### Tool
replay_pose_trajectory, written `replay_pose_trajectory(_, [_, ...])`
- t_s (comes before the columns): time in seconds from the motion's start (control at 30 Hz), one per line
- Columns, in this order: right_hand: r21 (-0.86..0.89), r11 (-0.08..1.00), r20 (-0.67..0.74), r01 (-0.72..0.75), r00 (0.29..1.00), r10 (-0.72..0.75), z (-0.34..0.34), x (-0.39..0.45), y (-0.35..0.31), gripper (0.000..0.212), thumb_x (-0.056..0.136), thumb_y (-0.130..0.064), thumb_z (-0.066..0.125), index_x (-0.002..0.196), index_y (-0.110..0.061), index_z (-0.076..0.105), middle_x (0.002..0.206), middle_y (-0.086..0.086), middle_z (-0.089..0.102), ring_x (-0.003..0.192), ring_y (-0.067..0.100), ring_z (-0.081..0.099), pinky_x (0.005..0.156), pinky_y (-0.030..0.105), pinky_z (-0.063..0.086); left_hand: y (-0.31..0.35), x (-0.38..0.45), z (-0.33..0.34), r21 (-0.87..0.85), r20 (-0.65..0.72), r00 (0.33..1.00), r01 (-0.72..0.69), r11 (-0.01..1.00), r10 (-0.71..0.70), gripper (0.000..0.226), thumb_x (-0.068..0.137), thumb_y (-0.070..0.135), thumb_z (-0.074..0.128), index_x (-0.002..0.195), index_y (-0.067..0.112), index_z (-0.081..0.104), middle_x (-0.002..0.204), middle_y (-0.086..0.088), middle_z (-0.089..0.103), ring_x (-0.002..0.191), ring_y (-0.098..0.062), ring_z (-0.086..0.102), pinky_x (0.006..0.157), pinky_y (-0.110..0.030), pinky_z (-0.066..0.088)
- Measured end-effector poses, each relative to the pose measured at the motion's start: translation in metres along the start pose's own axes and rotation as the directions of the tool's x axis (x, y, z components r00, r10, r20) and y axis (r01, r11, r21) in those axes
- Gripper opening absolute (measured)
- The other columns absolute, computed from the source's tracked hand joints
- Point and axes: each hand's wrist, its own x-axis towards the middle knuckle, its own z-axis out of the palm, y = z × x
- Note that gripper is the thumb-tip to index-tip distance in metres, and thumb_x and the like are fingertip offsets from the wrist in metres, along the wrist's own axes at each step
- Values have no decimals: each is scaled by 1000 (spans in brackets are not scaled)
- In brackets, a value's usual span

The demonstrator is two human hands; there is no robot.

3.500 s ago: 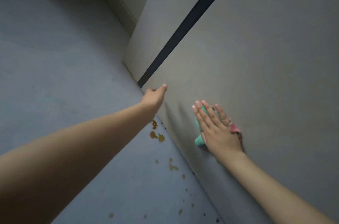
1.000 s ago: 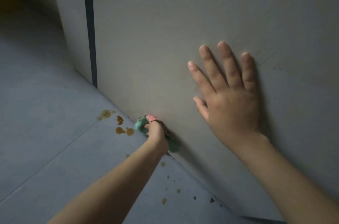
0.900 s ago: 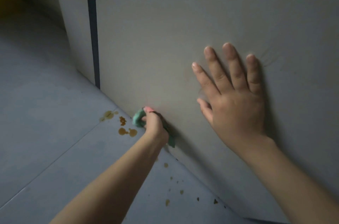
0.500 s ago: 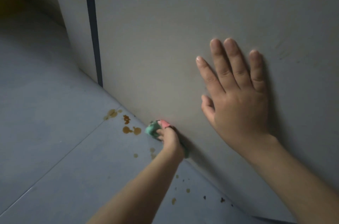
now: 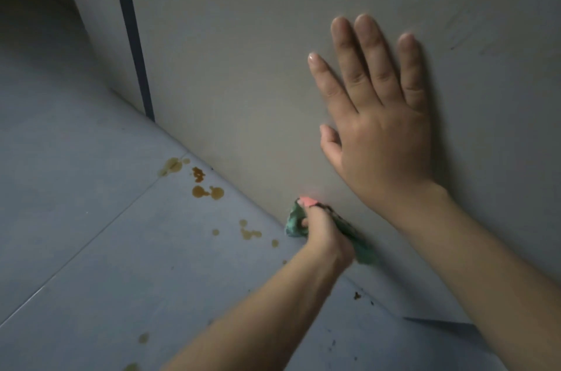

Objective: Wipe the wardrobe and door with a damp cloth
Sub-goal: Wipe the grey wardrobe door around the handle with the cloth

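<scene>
Brown stains (image 5: 198,191) mark the floor (image 5: 76,188) at 9 o'clock. Left hand (image 5: 323,232), fingers curled, grips the green cloth (image 5: 296,220), partly hidden, apparently against the wardrobe panel (image 5: 243,51) base. Right hand (image 5: 379,139) presses flat, fingers spread, at 2 o'clock.

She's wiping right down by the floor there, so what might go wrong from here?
1. The left hand holds the green cloth low on the grey panel, close to the brown stains on the floor. If the cloth drags through them, it might smear brown onto the panel.

2. The right hand rests flat on the panel. If it is a door, it might swing under her weight.
</scene>
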Motion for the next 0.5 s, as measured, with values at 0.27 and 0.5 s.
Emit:
replay_pose_trajectory(0.27, [-4, 998, 26, 57, 998, -57, -5, 0, 1, 62, 79, -16, 58, 140, -10, 47, 149, 15, 39, 138, 33, 36, 114, 45, 7, 71, 6, 0, 34, -40, 965, -259, 965, 260, 71, 89, 67, 38, 146, 26, 35, 149, 4, 40, 132, -19, 42, 106, -39, 34])
replay_pose_trajectory(0.5, [-88, 975, 181, 202, 966, -184, -13, -4, 16, 56, 89, -19, 33, 144, -11, 39, 152, 11, 35, 140, 31, 33, 113, 45, 2, -17, -33, -7, -50, 81, 991, 114, 992, -110, 37, 84, 63, 49, 78, 26, 52, 65, -1, 56, 50, -19, 50, 52, -27, 44])
